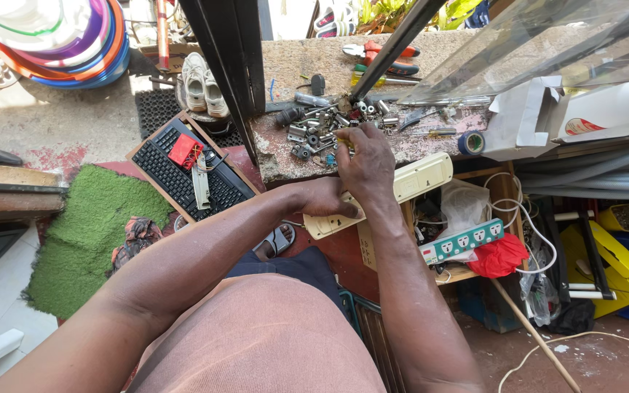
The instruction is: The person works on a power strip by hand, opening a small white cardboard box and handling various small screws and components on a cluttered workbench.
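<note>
Two hands meet over a cream power strip [402, 193] that lies slantwise on the edge of a stone ledge [285, 54]. Our left hand [325, 200] is closed around the strip's near end, pinning it down. Our right hand [364, 156] reaches over the strip to the heap of small metal parts [314, 127] on the ledge, fingertips drawn together as if pinching one piece, though we cannot tell what, if anything, sits between them. We judge that a firm left-hand grip matters here, since the strip overhangs the ledge, and that lifting one piece at a time would keep the heap from scattering.

Below the ledge, an open wooden shelf [504, 182] holds a green and white power strip [464, 242], a red cloth [500, 256], white cable and a crumpled clear bag. A shallow wooden tray [143, 142] on the floor carries a black keyboard [183, 178] with a small red item on it.
</note>
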